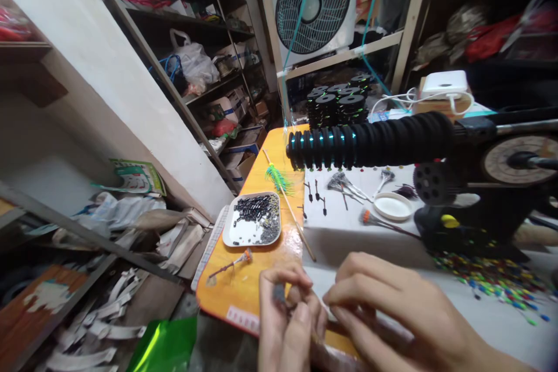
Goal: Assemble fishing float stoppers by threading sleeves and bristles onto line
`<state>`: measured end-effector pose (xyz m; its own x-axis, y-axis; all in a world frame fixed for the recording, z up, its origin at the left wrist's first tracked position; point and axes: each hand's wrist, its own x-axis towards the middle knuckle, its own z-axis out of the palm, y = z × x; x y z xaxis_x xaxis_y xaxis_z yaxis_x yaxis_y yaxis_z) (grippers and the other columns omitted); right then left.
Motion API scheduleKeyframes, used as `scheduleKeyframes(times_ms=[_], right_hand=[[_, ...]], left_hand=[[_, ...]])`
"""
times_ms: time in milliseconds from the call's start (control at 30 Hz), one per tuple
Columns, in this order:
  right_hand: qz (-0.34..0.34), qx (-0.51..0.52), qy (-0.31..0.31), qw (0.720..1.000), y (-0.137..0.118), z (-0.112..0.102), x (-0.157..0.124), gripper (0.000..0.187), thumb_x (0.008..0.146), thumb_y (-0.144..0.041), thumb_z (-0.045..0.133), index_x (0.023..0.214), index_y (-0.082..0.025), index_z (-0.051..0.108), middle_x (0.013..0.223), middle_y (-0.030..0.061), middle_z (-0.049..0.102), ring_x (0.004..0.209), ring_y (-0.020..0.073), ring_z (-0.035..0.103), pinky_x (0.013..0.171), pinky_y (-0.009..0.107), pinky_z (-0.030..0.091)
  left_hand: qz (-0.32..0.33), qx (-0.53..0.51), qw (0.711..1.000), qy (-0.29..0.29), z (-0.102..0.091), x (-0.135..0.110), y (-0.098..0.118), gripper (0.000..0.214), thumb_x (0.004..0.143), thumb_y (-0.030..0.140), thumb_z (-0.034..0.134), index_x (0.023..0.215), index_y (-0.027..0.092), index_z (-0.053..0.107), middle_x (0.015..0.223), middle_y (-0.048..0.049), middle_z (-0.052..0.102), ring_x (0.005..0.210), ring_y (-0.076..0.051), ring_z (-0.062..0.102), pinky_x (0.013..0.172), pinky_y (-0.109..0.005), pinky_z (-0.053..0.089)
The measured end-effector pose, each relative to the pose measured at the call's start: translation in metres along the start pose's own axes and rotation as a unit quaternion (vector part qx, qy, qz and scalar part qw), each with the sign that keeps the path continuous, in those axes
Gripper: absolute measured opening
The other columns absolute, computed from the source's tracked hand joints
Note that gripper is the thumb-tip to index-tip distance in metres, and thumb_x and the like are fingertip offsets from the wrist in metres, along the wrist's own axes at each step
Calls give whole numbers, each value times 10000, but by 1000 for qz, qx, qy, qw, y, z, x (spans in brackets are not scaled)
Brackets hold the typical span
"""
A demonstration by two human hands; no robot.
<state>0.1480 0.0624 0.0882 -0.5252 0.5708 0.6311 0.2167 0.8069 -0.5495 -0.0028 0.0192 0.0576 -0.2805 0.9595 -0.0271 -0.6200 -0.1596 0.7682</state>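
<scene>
Left hand (285,319) pinches a blurred grey piece (279,293), perhaps foam; right hand (392,308) curls beside it, hold hidden.

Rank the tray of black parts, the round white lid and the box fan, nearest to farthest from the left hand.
1. Tray of black parts, just ahead and left of the left hand.
2. Round white lid, farther off to the right.
3. Box fan, high at the back.

1. I see a white tray (242,236) of small black parts on the orange bench (235,286).
2. A thin stick (291,218) lies just beside it, near a green tuft (278,177).
3. Further back I make out stacked black spools (337,106) and a white fan (314,3).
4. Coloured beads (492,279) lie scattered on the right.
</scene>
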Motion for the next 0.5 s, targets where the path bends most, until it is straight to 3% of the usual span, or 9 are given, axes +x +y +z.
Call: scheduleKeyframes(times_ms=[100,233,300,500], right_hand=[[33,23,40,998,3,2,4,180,983,-100,543,908,-210,664,752,15,667,622,126,652,529,200,518],[62,31,34,997,8,4,4,181,1006,-143,573,933,-225,717,776,14,673,648,127,670,559,197,541],[74,30,27,996,9,4,4,203,1011,-168,574,904,-220,738,776,25,667,647,135,670,555,206,545],[52,46,37,997,7,1,6,219,969,-118,614,903,-242,782,745,-4,663,622,104,657,528,160,519]], left_hand=[[-50,-10,999,-12,-9,0,-16,335,766,513,892,843,236,720,832,7,669,573,-84,528,565,-209,445],[-86,92,992,-6,-17,-5,-28,386,855,580,788,989,222,726,753,-22,683,642,-148,622,564,-216,461],[-76,128,989,-13,-17,-5,-28,408,862,587,777,964,197,719,738,-35,691,622,-149,627,525,-212,437],[-114,170,979,-22,-9,-4,-15,532,769,684,802,797,187,615,495,83,491,417,-43,340,431,-170,248]])
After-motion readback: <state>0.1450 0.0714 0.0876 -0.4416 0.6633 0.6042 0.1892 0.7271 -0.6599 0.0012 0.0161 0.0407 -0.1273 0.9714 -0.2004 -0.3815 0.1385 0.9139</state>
